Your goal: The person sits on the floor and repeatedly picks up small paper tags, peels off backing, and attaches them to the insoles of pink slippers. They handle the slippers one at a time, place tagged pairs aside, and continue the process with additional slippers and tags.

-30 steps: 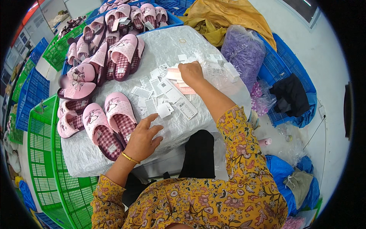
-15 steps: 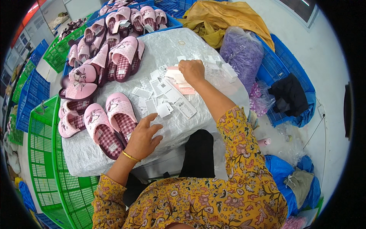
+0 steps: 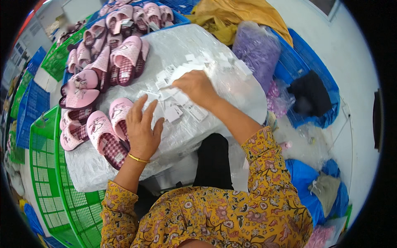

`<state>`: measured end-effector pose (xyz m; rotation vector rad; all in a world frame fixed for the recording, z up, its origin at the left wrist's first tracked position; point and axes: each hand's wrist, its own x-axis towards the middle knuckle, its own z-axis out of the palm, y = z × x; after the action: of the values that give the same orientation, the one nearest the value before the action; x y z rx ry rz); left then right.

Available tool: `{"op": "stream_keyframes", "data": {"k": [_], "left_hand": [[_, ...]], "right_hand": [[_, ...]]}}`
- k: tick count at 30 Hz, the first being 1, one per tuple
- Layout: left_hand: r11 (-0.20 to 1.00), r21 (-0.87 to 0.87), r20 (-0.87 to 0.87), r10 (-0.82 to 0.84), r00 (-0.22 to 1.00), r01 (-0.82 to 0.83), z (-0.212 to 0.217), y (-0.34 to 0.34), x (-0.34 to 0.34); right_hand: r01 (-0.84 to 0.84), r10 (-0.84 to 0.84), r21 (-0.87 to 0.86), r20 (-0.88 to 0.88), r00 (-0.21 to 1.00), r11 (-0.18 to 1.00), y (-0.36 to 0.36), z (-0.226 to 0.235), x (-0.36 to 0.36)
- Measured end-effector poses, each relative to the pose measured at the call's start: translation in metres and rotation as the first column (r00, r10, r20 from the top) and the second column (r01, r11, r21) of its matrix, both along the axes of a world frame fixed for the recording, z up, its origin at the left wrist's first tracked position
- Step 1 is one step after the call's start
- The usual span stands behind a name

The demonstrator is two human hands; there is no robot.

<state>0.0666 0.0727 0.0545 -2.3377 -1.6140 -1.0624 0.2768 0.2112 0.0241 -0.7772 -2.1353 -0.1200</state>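
My left hand [image 3: 143, 127], with a gold bracelet at its wrist, spreads its fingers over a pink slipper [image 3: 118, 109] and covers part of it. Beside that slipper lies its mate [image 3: 99, 126], with a dotted pink upper and a checked maroon insole. My right hand [image 3: 197, 87] is closed, its fingertips pinched at a white paper tag [image 3: 164, 87] among the scattered tags; the fingers partly hide the hold. Nearer to me lie another white tag [image 3: 173, 113] and a long printed strip [image 3: 196, 111].
More slippers [image 3: 126, 56] crowd the left of the plastic-wrapped table [image 3: 169, 43] and fill a blue crate behind. Green crates [image 3: 62, 173] stand at the left. A purple bag [image 3: 257, 53] and a black cloth [image 3: 310, 94] lie by blue crates at the right.
My right hand has moved left and nearer to me across the tags. My left hand has shifted up and left, from beside the slipper to over it.
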Motion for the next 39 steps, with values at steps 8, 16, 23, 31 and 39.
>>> {"op": "stream_keyframes", "data": {"k": [8, 16, 23, 31, 39], "left_hand": [[0.977, -0.058, -0.229, -0.212, 0.95, 0.204, 0.008, 0.003, 0.024], [0.89, -0.355, -0.02, -0.314, 0.949, 0.287, -0.022, 0.024, 0.036], [0.634, -0.473, 0.749, -0.077, 0.658, 0.612, -0.022, 0.089, 0.101], [0.478, -0.416, 0.874, -0.025, 0.485, 0.774, -0.047, 0.126, 0.166], [0.431, -0.565, 0.757, -0.07, 0.65, 0.704, -0.087, 0.156, 0.172]], "right_hand": [[-0.047, 0.019, -0.252, -0.112, 0.994, 0.967, -0.111, -0.022, 0.001], [0.066, -0.243, -0.408, -0.399, 0.884, 0.911, -0.144, -0.033, 0.052], [0.241, -0.446, -0.559, -0.263, 0.856, 0.793, -0.154, -0.076, 0.11], [0.306, -0.348, -0.373, -0.049, 0.936, 0.876, -0.129, -0.073, 0.109], [0.312, -0.292, -0.318, 0.11, 0.95, 0.895, -0.105, -0.07, 0.117]]}}
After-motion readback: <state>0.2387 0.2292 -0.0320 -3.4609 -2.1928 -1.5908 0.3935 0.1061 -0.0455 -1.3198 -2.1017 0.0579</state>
